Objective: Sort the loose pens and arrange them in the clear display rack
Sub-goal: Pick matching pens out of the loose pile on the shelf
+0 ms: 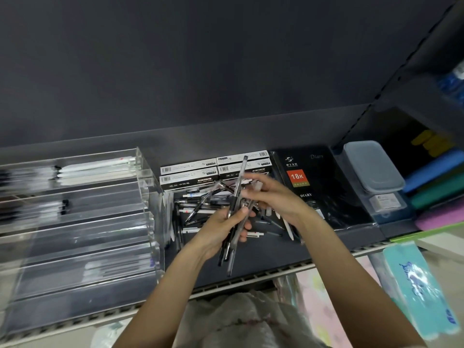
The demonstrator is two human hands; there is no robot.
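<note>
While the left hand (221, 227) curls its grip round a bundle of pens (232, 222), the right hand (273, 197) reaches in from the other side and pinches the upper part of that bundle between thumb and fingertips. These pens are slim, with clear or smoky barrels, dark grip sections and dark tips; one long clear pen stands out above the hands, and the lower ends fan out below the left palm. Beneath the hands, a heap of loose pens (198, 209) lies criss-crossed on the dark shelf (263, 267), some black, some white with small coloured marks.

Left of the heap, touching distance from it, stands the clear display rack (82, 229), a stepped acrylic unit with long troughs. Its upper troughs hold rows of white and dark pens lying lengthwise; motion blur hides what the lower ones hold. Behind the heap sit black-and-white pen boxes (190, 174). Right of the heap lies a black diary (324, 187) with an orange "18K" label, and beyond it a lidded plastic container (371, 167).
</note>
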